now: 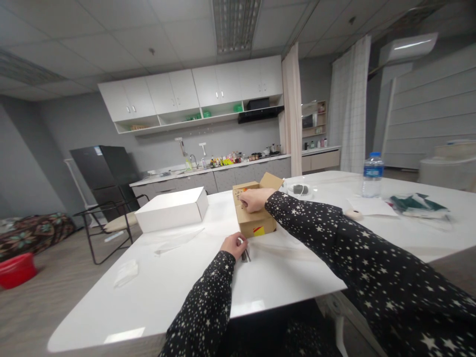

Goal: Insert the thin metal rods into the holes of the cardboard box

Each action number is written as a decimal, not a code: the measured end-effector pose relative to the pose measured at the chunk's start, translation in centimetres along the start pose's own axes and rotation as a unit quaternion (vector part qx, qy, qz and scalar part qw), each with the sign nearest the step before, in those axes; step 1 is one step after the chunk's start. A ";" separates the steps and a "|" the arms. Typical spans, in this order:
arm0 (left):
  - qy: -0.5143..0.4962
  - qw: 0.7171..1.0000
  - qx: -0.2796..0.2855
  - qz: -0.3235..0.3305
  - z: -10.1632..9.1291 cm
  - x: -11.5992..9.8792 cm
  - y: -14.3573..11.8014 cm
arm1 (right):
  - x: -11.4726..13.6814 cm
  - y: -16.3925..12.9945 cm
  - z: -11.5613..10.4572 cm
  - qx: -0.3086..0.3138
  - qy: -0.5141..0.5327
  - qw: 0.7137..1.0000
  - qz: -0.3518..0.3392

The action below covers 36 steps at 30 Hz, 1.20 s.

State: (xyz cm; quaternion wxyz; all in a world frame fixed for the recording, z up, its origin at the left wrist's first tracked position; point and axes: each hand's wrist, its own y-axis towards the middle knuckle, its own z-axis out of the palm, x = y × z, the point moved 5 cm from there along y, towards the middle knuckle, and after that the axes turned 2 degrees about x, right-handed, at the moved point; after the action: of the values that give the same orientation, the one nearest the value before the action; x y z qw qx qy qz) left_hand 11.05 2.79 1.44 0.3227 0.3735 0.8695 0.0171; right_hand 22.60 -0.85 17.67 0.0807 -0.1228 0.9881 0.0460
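My left hand is low over the white table, just in front of an opened cardboard box. Its fingers are pinched round a few thin dark sticks, whose ends point down toward the tabletop; their exact kind is too small to tell. The box has raised flaps and a red and yellow label on its near side. Over the box's top is my right hand, with the fingers curled closed. Whatever those fingers hold, if anything, is hidden.
A long white box stands left of the cardboard box. Clear plastic and a crumpled white wrapper lie on the table. To the right are a water bottle, white paper and a green packet.
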 end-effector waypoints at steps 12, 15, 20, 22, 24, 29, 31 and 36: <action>-0.001 1.000 0.000 0.001 -0.2 -0.2 -0.1 | -2.5 1.2 0.6 0.030 0.134 0.990 0.033; -0.002 1.000 -0.001 0.000 -0.3 -0.1 -0.1 | -3.0 1.5 0.5 0.017 0.161 0.986 0.027; -0.005 1.000 -0.003 0.001 -0.2 0.1 -0.1 | -3.6 1.4 -0.3 -0.011 0.205 0.978 0.040; -0.002 1.000 -0.006 0.004 -0.2 0.2 0.0 | -3.9 1.1 -0.9 -0.024 0.220 0.974 0.043; -0.002 1.000 -0.006 0.005 -0.1 0.3 0.1 | -4.2 0.9 -1.6 -0.043 0.235 0.970 0.052; -0.005 1.000 -0.004 0.004 0.0 0.5 0.1 | -4.4 -0.4 -3.8 -0.112 0.273 0.954 0.050; -0.005 1.000 -0.005 0.004 -0.1 0.4 0.1 | -3.9 -1.2 -4.8 -0.147 0.291 0.945 0.038; -0.005 1.000 -0.003 0.001 -0.3 0.0 -0.1 | -1.6 -3.7 -6.0 -0.232 0.313 0.921 -0.014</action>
State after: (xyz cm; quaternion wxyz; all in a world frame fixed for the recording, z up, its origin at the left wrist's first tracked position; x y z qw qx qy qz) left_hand 10.77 2.77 1.63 0.3279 0.3731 0.8678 0.0185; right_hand 24.16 -4.69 23.59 -0.2631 -0.1597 0.9226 0.2325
